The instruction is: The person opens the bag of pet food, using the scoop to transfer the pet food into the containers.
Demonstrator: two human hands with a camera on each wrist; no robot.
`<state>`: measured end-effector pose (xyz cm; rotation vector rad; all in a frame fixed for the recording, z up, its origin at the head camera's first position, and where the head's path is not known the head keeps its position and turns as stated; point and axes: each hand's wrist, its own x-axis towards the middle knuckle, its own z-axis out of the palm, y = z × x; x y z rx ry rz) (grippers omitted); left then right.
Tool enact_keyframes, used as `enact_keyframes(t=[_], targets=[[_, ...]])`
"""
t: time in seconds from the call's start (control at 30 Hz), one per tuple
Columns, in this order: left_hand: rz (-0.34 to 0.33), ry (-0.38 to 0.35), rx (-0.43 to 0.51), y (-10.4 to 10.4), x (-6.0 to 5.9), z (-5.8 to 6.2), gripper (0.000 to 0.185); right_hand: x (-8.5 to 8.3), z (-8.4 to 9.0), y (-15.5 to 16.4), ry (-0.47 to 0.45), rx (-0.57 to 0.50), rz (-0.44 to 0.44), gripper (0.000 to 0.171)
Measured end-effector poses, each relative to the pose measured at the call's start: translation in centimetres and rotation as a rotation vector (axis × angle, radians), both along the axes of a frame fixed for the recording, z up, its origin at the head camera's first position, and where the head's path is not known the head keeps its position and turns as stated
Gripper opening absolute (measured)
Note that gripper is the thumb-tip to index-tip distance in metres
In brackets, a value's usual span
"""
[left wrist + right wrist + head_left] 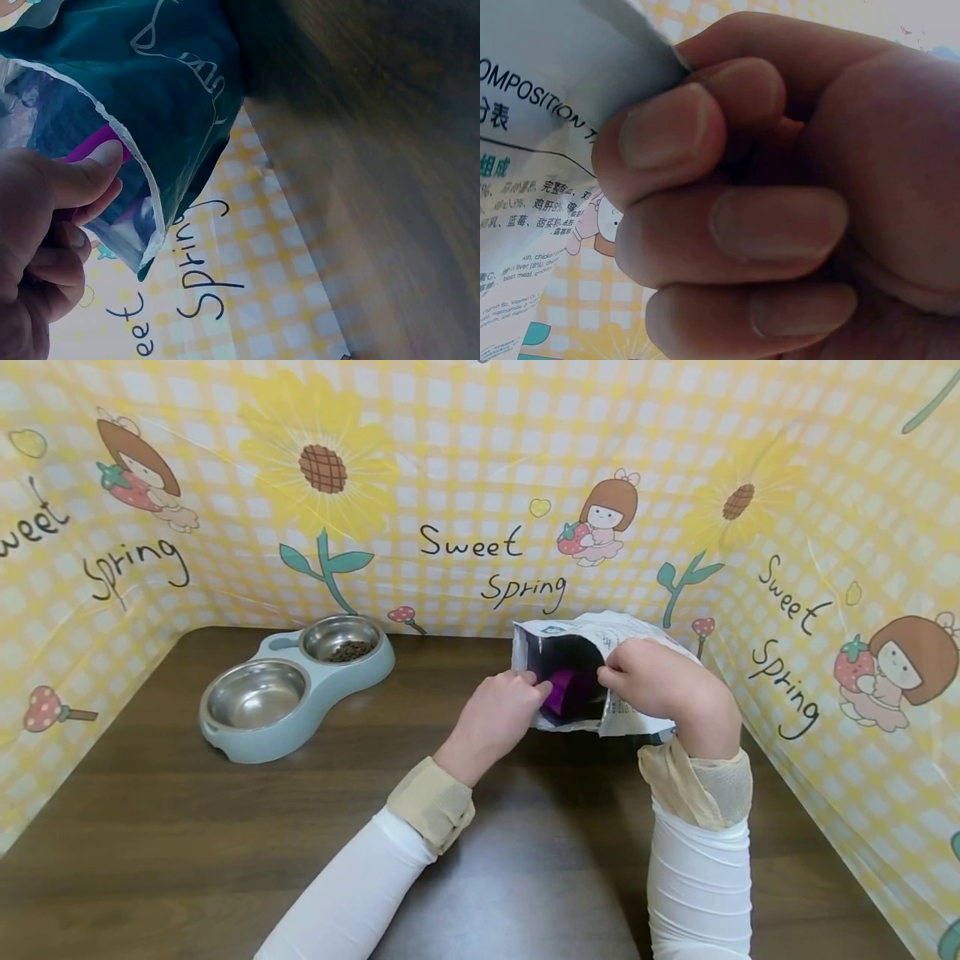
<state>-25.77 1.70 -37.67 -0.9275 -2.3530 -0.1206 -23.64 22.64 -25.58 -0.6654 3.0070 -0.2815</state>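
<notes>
A white and dark-green pet food bag lies at the back right of the table, its torn mouth facing me. Inside shows a purple scoop, partly hidden by the bag and my fingers. My left hand is at the left of the mouth; in the left wrist view its thumb and fingers pinch the scoop's handle beside the bag's rim. With curled fingers, my right hand pinches the right edge of the opening. Printed ingredient text on the bag shows in the right wrist view.
On the left stands a pale blue double pet bowl with two steel dishes. Brown kibble lies in the far dish. A yellow checked cloth with printed flowers and figures walls off the back and sides of the wooden table.
</notes>
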Motion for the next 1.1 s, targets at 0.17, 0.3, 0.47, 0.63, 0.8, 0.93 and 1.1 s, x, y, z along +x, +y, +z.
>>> enact_keyframes(t=[0.17, 0.3, 0.47, 0.63, 0.8, 0.93, 1.1], targets=[[0.01, -0.187, 0.051, -0.3, -0.1, 0.5, 0.02, 0.0, -0.1, 0.2, -0.008, -0.002, -0.001, 0.052], [0.04, -0.315, 0.108, -0.8, -0.3, 0.9, 0.009, 0.0, -0.1, 0.3, -0.011, -0.003, -0.005, 0.051], [0.05, -0.425, 0.185, -1.3, -0.5, 1.1, 0.007, 0.0, 0.0, 0.3, -0.002, 0.0, -0.003, 0.051], [0.057, -0.505, 0.247, -1.6, -0.8, 0.9, 0.011, 0.0, 0.0, 0.4, 0.003, 0.002, -0.002, 0.05], [0.086, -0.523, 0.248, -1.9, -1.0, 0.6, 0.018, 0.0, 0.0, 0.5, 0.007, 0.006, 0.0, 0.05], [0.123, -0.513, 0.201, -2.3, -1.2, 0.5, 0.021, 0.1, 0.0, 0.5, 0.007, 0.008, -0.003, 0.05], [0.158, -0.511, 0.12, -2.8, -1.3, 0.5, 0.023, 0.0, 0.1, 0.6, 0.005, 0.009, -0.006, 0.049]])
